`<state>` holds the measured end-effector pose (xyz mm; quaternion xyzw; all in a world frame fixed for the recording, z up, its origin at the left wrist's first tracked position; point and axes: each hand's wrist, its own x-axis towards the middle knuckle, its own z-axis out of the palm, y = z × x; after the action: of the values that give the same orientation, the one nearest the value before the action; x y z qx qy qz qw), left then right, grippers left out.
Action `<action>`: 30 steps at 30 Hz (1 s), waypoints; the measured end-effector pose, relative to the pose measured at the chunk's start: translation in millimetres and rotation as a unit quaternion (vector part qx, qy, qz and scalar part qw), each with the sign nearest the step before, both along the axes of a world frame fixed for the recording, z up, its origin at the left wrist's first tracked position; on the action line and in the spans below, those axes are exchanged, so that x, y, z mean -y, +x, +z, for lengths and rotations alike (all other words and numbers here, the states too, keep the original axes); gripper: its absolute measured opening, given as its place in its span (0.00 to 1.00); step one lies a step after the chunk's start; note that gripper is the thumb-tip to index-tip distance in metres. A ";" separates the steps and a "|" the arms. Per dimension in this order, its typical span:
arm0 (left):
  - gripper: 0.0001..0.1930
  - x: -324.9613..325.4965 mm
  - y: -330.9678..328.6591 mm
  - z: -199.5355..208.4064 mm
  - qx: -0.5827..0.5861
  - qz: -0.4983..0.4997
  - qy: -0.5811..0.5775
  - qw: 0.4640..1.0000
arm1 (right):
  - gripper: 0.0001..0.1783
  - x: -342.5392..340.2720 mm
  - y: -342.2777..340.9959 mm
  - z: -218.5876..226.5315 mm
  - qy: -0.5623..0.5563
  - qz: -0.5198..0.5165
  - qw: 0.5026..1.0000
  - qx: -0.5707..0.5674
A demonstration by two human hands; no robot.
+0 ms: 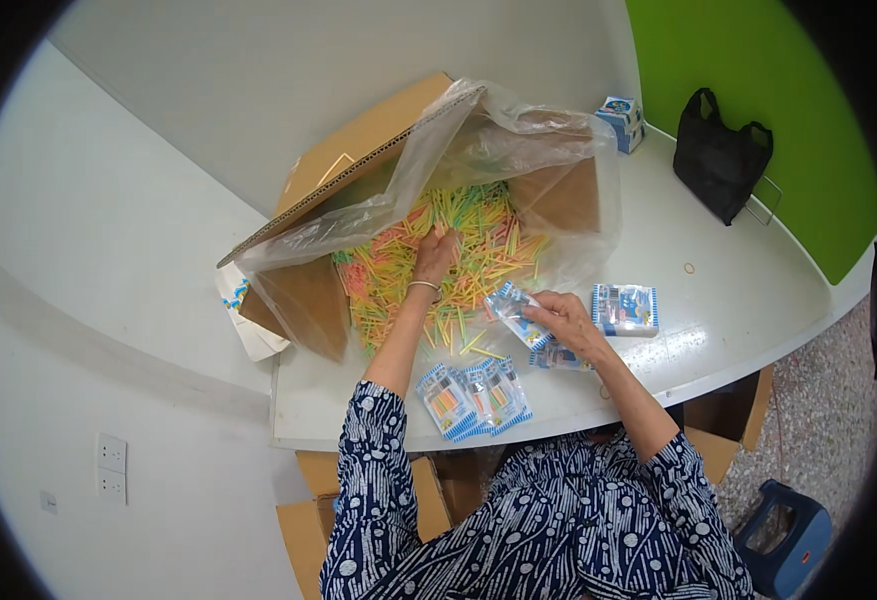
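The fingertips of your left hand are buried in the coloured sticks; whether they grip any, you cannot tell. Those sticks also hide the bottom of the big cardboard box. Your right hand covers one end of the held packet, which partly hides the lower packet. In the fanned packets, overlap conceals some contents. The tabletop blocks much of the lower boxes, and the bottom edge cuts off your patterned clothing.
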<state>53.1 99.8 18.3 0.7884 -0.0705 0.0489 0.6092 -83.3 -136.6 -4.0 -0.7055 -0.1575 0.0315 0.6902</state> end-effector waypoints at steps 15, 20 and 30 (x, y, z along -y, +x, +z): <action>0.14 -10.6 4.2 1.3 0.146 0.056 0.117 0.981 | 0.12 -2.4 0.1 -9.9 0.198 -0.012 0.966 -0.166; 0.09 -5.0 -13.2 19.7 -0.130 -0.082 -0.376 0.914 | 0.14 -9.6 3.5 -9.5 0.311 -0.011 0.925 -0.216; 0.09 53.7 -41.1 -5.1 -0.209 -0.091 -0.454 0.861 | 0.12 -51.5 34.9 -6.8 0.549 -0.077 0.783 -0.283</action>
<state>12.0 46.2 13.2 0.4059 0.0164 -0.1461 0.9020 -48.4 -85.1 -10.8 -0.1770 0.1092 0.0844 0.9745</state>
